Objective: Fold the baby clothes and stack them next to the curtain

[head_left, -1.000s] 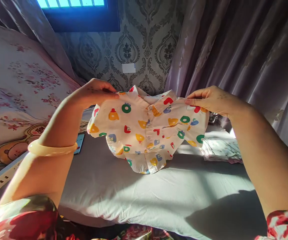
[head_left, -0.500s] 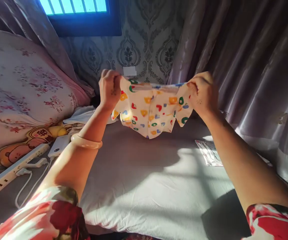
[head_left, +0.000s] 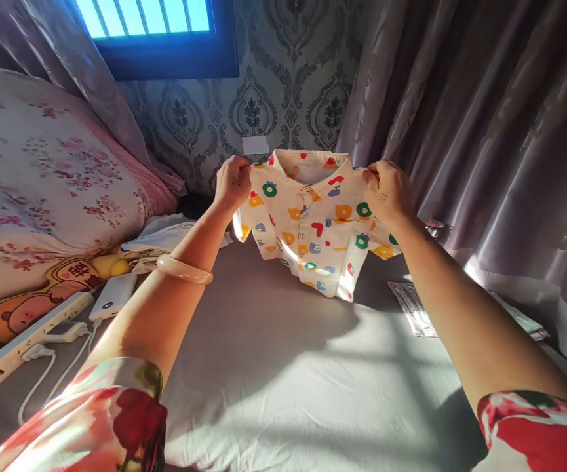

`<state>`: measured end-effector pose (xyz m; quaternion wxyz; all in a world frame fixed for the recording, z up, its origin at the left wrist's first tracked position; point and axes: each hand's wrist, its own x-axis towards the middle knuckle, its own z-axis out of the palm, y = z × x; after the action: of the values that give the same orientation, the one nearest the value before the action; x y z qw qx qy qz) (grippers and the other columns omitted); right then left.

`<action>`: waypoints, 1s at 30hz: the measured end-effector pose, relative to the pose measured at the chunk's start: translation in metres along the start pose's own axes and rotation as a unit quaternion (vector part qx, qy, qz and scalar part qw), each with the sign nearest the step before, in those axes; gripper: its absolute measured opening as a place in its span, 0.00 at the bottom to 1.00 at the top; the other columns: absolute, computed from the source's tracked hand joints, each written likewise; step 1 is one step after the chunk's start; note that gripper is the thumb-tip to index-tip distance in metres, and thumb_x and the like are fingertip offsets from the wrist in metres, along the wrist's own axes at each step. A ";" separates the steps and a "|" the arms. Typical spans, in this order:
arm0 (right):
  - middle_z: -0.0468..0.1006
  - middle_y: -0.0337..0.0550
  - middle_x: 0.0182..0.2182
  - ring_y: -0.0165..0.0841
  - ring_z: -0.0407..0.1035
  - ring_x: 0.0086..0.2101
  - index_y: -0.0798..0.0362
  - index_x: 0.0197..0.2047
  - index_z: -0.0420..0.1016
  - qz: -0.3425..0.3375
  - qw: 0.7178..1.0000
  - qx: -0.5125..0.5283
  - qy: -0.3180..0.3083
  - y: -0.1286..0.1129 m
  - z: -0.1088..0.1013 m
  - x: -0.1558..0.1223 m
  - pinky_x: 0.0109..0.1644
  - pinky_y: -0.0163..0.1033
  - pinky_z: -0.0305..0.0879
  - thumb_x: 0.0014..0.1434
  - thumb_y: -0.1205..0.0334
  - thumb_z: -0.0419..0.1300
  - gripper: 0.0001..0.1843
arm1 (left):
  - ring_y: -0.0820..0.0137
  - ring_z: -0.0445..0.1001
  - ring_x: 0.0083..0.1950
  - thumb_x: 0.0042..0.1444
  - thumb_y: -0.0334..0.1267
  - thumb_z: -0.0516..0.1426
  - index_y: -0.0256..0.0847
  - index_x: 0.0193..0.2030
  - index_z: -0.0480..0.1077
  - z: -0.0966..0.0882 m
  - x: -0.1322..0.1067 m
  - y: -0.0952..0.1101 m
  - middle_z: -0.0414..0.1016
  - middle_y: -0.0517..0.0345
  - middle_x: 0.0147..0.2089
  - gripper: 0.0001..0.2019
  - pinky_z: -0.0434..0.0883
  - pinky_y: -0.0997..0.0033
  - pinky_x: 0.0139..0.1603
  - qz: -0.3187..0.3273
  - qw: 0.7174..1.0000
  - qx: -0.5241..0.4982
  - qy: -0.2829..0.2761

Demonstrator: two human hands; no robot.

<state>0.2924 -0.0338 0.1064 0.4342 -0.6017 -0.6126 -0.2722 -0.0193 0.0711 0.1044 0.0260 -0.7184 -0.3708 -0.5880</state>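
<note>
A small cream shirt printed with red, green, yellow and blue shapes hangs in the air above a grey-white sheet. My left hand pinches its left shoulder. My right hand pinches its right shoulder. Both arms are stretched forward, and the shirt's front, collar and button line face me. A pale bangle sits on my left wrist.
A floral pillow lies at the left, with a cartoon cushion, a white power strip and a white power bank beside it. Folded white cloth lies behind my left arm, a flat packet at the right. Purple curtains hang close on the right.
Both hands swung the shirt up and away from me, then lowered it a little. It now hangs spread out with its collar on top instead of bunched between my fists.
</note>
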 end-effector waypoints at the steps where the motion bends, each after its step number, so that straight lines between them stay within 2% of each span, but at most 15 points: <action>1: 0.78 0.53 0.42 0.43 0.71 0.45 0.54 0.44 0.74 0.008 1.000 0.006 0.003 -0.001 0.002 0.000 0.50 0.49 0.66 0.68 0.60 0.48 0.15 | 0.62 0.74 0.52 0.65 0.40 0.50 0.42 0.39 0.69 0.002 -0.002 0.001 0.75 0.54 0.41 0.09 0.71 0.60 0.53 0.003 1.000 -0.008 0.010; 6: 0.77 0.55 0.45 0.45 0.71 0.48 0.52 0.49 0.70 0.036 0.999 0.025 0.017 -0.012 0.004 -0.010 0.51 0.51 0.64 0.71 0.57 0.40 0.19 | 0.60 0.70 0.57 0.69 0.43 0.47 0.44 0.41 0.65 0.009 -0.015 0.010 0.71 0.53 0.45 0.09 0.66 0.54 0.60 0.024 0.998 -0.019 0.063; 10: 0.75 0.55 0.48 0.46 0.70 0.50 0.50 0.51 0.68 0.045 0.998 0.015 0.030 -0.024 -0.007 -0.021 0.50 0.50 0.64 0.71 0.58 0.39 0.19 | 0.58 0.65 0.61 0.70 0.44 0.46 0.43 0.42 0.63 -0.003 -0.027 0.023 0.68 0.51 0.48 0.10 0.61 0.49 0.64 0.039 0.995 0.021 0.091; 16: 0.77 0.54 0.46 0.45 0.73 0.46 0.50 0.51 0.70 0.027 0.998 -0.035 0.042 -0.039 -0.046 -0.040 0.47 0.48 0.65 0.71 0.56 0.41 0.19 | 0.55 0.63 0.60 0.69 0.45 0.46 0.43 0.44 0.65 -0.051 -0.052 0.056 0.65 0.50 0.50 0.11 0.58 0.44 0.65 0.068 0.985 0.121 0.103; 19: 0.79 0.53 0.44 0.44 0.74 0.44 0.53 0.51 0.71 -0.024 0.995 -0.075 0.061 -0.045 -0.072 -0.050 0.46 0.46 0.65 0.70 0.57 0.43 0.18 | 0.55 0.61 0.60 0.69 0.47 0.47 0.44 0.46 0.66 -0.082 -0.066 0.071 0.65 0.49 0.51 0.12 0.56 0.42 0.65 0.079 0.981 0.140 0.109; 23: 0.80 0.50 0.41 0.40 0.75 0.41 0.56 0.48 0.73 -0.100 0.984 -0.109 0.097 -0.060 -0.110 -0.058 0.43 0.41 0.67 0.68 0.59 0.46 0.17 | 0.52 0.61 0.61 0.68 0.50 0.42 0.47 0.48 0.67 -0.127 -0.079 0.094 0.65 0.48 0.52 0.17 0.54 0.37 0.65 0.085 0.971 0.189 0.120; 27: 0.81 0.46 0.36 0.38 0.77 0.37 0.55 0.45 0.75 -0.130 0.983 -0.081 0.104 -0.076 -0.134 -0.051 0.42 0.40 0.68 0.68 0.60 0.47 0.16 | 0.52 0.61 0.62 0.68 0.51 0.39 0.54 0.51 0.65 -0.159 -0.075 0.111 0.64 0.52 0.55 0.17 0.57 0.36 0.65 0.095 0.958 0.246 0.113; 30: 0.81 0.46 0.35 0.40 0.77 0.37 0.52 0.45 0.76 -0.138 0.983 -0.083 0.087 -0.076 -0.133 -0.038 0.42 0.41 0.67 0.67 0.60 0.49 0.14 | 0.50 0.61 0.62 0.68 0.48 0.41 0.50 0.51 0.66 -0.163 -0.061 0.107 0.64 0.49 0.56 0.16 0.58 0.34 0.63 0.113 0.958 0.247 0.093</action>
<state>0.2415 -0.1766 0.1511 0.3932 -0.5195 -0.6246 -0.4306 -0.0955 -0.1140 0.1445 0.3030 -0.6692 -0.4170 -0.5353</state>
